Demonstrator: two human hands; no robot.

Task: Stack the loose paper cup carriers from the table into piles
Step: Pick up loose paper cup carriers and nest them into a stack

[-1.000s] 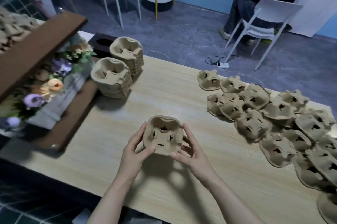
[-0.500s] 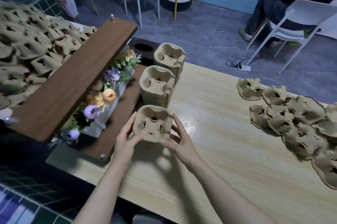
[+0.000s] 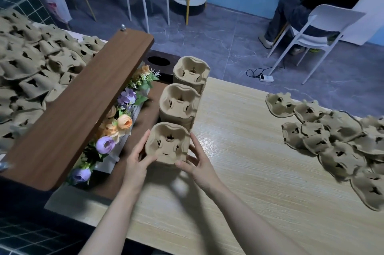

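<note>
I hold a brown pulp cup carrier stack (image 3: 167, 144) between both hands, just in front of two standing piles. My left hand (image 3: 138, 158) grips its left side with the thumb under the near corner. My right hand (image 3: 197, 159) grips its right side, fingers along the wall. The nearer pile (image 3: 179, 105) and the farther pile (image 3: 191, 73) stand in a row behind it on the light wooden table (image 3: 249, 171). Several loose carriers (image 3: 332, 140) lie scattered at the right of the table.
A brown wooden board (image 3: 79, 105) slants over a box of artificial flowers (image 3: 116, 126) at the left. More loose carriers (image 3: 31, 67) cover the surface beyond it. White chairs (image 3: 307, 32) and a seated person (image 3: 291, 5) are on the floor behind the table.
Both hands have carried the carrier stack forward and left, up close to the two standing piles. The view has swung left, bringing the board and the far heap into sight.
</note>
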